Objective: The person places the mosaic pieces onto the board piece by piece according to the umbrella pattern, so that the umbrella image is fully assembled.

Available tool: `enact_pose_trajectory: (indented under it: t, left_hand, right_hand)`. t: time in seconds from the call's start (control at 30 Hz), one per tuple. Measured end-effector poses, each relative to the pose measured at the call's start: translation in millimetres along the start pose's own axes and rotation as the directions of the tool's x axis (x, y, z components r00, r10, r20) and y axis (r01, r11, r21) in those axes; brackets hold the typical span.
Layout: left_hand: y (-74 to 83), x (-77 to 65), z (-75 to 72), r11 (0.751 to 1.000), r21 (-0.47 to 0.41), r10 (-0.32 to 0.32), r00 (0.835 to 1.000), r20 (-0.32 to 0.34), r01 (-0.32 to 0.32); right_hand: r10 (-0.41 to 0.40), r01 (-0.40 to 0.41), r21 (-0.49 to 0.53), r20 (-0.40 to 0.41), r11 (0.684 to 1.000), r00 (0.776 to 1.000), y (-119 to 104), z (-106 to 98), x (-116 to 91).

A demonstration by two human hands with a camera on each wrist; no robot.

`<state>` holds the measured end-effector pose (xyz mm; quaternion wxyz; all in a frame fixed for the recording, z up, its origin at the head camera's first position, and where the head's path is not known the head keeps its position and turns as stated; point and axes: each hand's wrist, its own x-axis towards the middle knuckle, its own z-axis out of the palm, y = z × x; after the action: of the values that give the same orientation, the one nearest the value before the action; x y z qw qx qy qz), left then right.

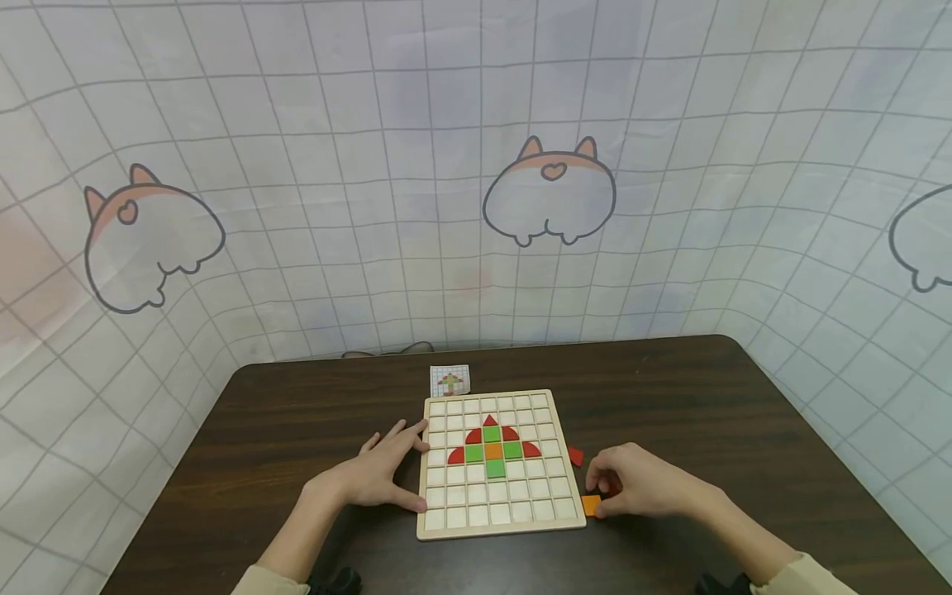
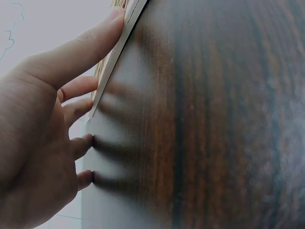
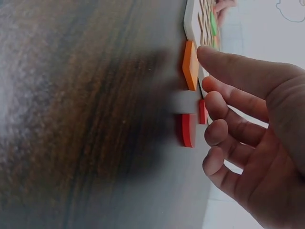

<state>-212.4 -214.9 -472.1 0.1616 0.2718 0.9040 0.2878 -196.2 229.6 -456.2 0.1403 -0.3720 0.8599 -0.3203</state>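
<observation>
A wooden grid board (image 1: pixel 446 519) lies on the table, with red, green and orange pieces set in its middle cells. My left hand (image 1: pixel 375 473) is spread along the board's left side, thumb and forefingers touching its edge; in the left wrist view the other fingertips (image 2: pixel 85 179) rest on the tabletop. Beside the board's right edge lies an orange square tile (image 1: pixel 591 505). Over it hovers my right hand (image 1: pixel 643 483), fingers loosely bent and thumb tip at the tile; whether they touch I cannot tell. A red curved piece (image 3: pixel 188 130) lies under those fingers.
Another red piece (image 1: pixel 576 456) lies by the board's right edge. A small picture card (image 1: pixel 449 380) with a similar pattern sits behind the board's far left corner. The dark wooden table (image 1: pixel 669 388) meets a gridded cloth backdrop (image 1: pixel 372 273) at its back and sides.
</observation>
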Motion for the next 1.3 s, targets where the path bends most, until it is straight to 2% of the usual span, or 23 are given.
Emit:
enact_pose_trajectory:
  t: [0.6,0.93,1.13,1.3]
  left_hand:
    - [-1.9,1.5,-0.1,1.0,-0.007,0.004,1.0,-0.005,-0.004]
    - [-3.5,1.3,0.8,1.0,-0.017,0.011,1.0,-0.013,-0.011]
    - [-2.4,0.1,1.2,0.999,-0.025,0.029,0.999,-0.024,-0.03]
    - [-2.2,0.4,0.1,1.0,-0.017,0.012,1.0,-0.009,-0.012]
  right_hand:
    - [0.026,-0.026,-0.024,0.015,0.999,1.0,1.2,2.9,0.9]
    - [-0.003,0.005,-0.058,0.028,0.998,1.0,2.3,5.2,2.1]
    - [0.017,-0.011,-0.107,0.058,0.994,0.998,0.4,2.5,2.0]
    - [0.014,-0.007,-0.122,0.056,0.993,0.998,-3.6,-3.1,2.3]
